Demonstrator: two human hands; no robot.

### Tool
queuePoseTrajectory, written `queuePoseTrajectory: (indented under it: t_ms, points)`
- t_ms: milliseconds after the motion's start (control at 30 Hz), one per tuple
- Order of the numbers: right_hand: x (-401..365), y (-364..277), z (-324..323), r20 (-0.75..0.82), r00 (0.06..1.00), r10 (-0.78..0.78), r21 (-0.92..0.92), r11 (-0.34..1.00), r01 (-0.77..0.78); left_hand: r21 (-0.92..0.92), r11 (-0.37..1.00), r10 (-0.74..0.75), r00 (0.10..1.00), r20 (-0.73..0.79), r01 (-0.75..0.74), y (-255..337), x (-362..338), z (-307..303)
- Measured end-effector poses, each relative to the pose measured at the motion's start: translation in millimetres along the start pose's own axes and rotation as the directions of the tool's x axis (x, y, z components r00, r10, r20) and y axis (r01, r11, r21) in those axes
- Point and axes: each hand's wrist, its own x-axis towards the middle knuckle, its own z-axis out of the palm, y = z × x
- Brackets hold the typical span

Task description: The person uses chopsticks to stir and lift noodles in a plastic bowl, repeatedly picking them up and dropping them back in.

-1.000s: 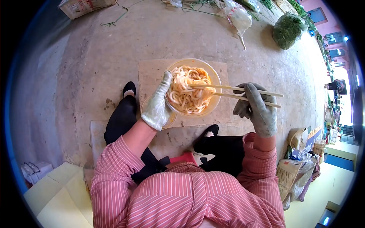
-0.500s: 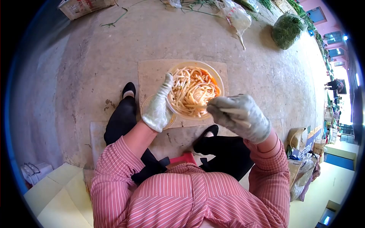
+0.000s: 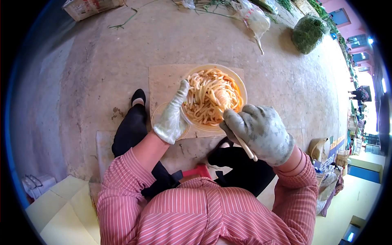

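Note:
A round clear plastic bowl (image 3: 243, 87) holds thick pale noodles (image 3: 206, 96) with reddish sauce along the right side. My gloved left hand (image 3: 171, 118) grips the bowl's left edge, thumb over the rim and the other fingers hidden beneath. In my gloved right hand (image 3: 261, 130) is a pair of chopsticks (image 3: 246, 148), their back ends sticking out below the fingers. Their tips reach into the noodles at the bowl's lower right. Under my left hand lies a round clear lid (image 3: 156, 114), partly covered, on a flat cardboard sheet (image 3: 165, 75).
Bagged greens (image 3: 309, 34) and a white plastic bag (image 3: 255, 20) lie on the floor ahead. A box (image 3: 92, 8) stands at the far left. My shoes (image 3: 139, 96) flank the cardboard, and a red stool (image 3: 198, 171) is beneath me.
My right hand has turned, so the chopsticks now point up into the noodles. The bowl has shifted slightly right, and the noodles on its right side are more heaped.

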Motion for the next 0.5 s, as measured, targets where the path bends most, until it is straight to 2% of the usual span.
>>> queuePoseTrajectory:
  t_ms: [133,200,233,267,333,367,433,500]
  points:
    - [8,-1,6,0.001,0.993,0.119,0.011,0.993,-0.119,-0.063,0.998,0.003,1.0,-0.008,-0.003,5,-2,3]
    - [5,-4,-6,-0.087,0.976,0.198,0.109,0.976,-0.189,-0.098,0.995,0.007,0.999,-0.033,-0.01,3,1,-7]
    - [0,-3,-9,-0.299,0.938,0.177,0.269,0.958,-0.095,-0.133,0.991,0.009,0.998,-0.058,-0.017,3,1,-10]
    - [-4,-7,-21,-0.277,0.919,0.281,0.421,0.895,-0.147,-0.134,0.991,0.01,0.998,-0.061,-0.018,3,0,-11]
    - [-16,-13,-35,-0.272,0.829,0.488,0.56,0.781,-0.276,-0.124,0.991,0.04,0.996,-0.076,-0.049,6,-1,-11]
    - [-16,-15,-34,-0.273,0.831,0.485,0.56,0.783,-0.273,-0.124,0.991,0.044,0.996,-0.077,-0.053,7,-2,-10]
    - [-17,-17,-29,-0.28,0.751,0.598,0.611,0.715,-0.341,-0.094,0.992,0.074,0.99,-0.12,-0.085,9,-5,-7]
    - [-15,-16,-19,-0.194,0.851,0.489,0.592,0.75,-0.296,-0.104,0.989,0.096,0.99,-0.108,-0.107,10,-5,-8]
